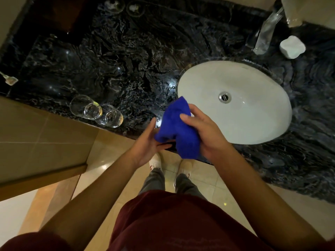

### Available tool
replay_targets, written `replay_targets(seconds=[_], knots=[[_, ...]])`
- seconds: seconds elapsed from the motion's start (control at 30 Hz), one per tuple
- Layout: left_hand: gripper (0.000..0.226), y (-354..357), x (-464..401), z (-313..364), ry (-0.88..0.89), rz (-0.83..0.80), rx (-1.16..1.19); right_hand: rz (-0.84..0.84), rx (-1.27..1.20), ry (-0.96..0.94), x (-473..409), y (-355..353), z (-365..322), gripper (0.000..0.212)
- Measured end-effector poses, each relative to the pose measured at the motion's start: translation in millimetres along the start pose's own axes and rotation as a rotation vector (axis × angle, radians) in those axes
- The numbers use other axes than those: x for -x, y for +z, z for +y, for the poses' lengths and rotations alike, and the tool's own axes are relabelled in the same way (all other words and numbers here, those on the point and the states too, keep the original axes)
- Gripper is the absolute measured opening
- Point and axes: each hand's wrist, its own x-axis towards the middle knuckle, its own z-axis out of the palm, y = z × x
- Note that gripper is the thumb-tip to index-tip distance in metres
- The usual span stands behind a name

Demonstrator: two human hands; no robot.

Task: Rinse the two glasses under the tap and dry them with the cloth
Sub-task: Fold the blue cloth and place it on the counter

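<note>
Maroon fabric of the person's shirt fills the bottom of the view, with grey trousers and pale shoes on the tiled floor below the counter edge. Both bare forearms reach forward to a blue cloth held over the front edge of the dark marbled counter, just left of the white oval sink. Right hand grips the bunched cloth with thumb curled over the top and fingers underneath; left hand lies beneath the cloth's left end with fairly straight fingers, thumb raised beside it, supporting rather than clasping. Bunched cloth runs lengthwise from the sink rim down toward the person. No readable writing or brand shows anywhere. Two clear glasses stand touching each other on the counter near its front-left edge, well left of the hands, the left glass partly overlapping the right glass in this view, both seen mouth upward. At the sink's far side a chrome tap points toward the basin, with a small white block just to its right. Farther back, two more round glass items sit blurred by the wall, and a small pale object lies at the counter's left edge.
</note>
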Motion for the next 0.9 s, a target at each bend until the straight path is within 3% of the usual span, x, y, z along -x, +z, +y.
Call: replay_targets(seconds=[0.17,0.3,0.47,0.57,0.77,0.9], knots=[[0.091,6,-4,-2,0.022,-0.165,0.355,0.049,-0.325,0.033,-5,1,17,0.039],[0.082,-9,-8,14,0.12,-0.127,0.284,0.188,-0.281,0.021,-3,-19,27,0.035],[0.035,-26,-15,21,0.142,0.082,-0.158,0.244,0.051,0.023,-3,-49,44,0.041],[0.02,-33,-26,19,0.156,0.235,-0.419,0.339,0.345,-0.007,-9,-58,57,0.038],[0.025,-34,-35,14,0.382,0.491,-1.126,0.501,0.698,-0.047,-23,-66,75,0.04],[0.037,-33,-32,8,0.459,0.596,-1.265,0.596,1.071,-0.116,-20,-70,77,0.064]])
